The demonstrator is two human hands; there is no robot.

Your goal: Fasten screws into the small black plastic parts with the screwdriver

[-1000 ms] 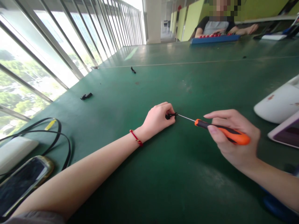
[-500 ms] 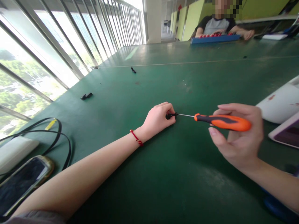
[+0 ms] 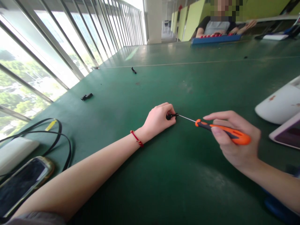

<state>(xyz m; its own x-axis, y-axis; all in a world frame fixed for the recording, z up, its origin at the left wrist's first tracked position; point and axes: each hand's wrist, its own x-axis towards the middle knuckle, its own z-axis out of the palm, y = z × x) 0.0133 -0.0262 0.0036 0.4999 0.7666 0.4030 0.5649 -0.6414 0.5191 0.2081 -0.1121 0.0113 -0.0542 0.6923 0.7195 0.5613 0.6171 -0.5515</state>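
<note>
So the left hand (image 3: 160, 118) is pinching a little black part (image 3: 171, 116), and the right hand's (image 3: 241, 139) loosely gripping a screwdriver (image 3: 234, 133) (orange-and-black one), tip just beside the left.

No readable text or labels

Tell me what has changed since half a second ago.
The screwdriver has swung its handle end down in the picture, and the right hand has closed its thumb onto it. Across the table, the co-worker's hand has risen. Unchanged: the left hand holding the black part.
</note>
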